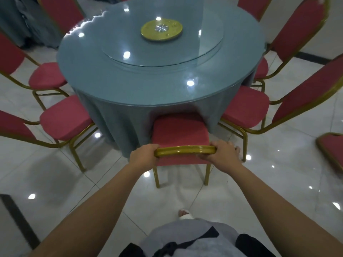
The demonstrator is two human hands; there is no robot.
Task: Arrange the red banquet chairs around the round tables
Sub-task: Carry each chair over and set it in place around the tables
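Left hand (143,154): fingers clamped on chair (181,134) top rail.
Right hand (221,152): same rail, fingers clamped.
Seat: tucked under desk (157,86) edge.

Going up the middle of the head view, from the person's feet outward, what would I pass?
Foot → left hand and right hand gripping the gold top rail of the chair → its red seat → round table near edge → glass turntable → gold centre disc.

We note the tablecloth (115,115) hides all beneath the table (148,86), including the near chair (180,130) seat's front edge. The far-right chair (332,151) is cut by the frame; only a corner shows.
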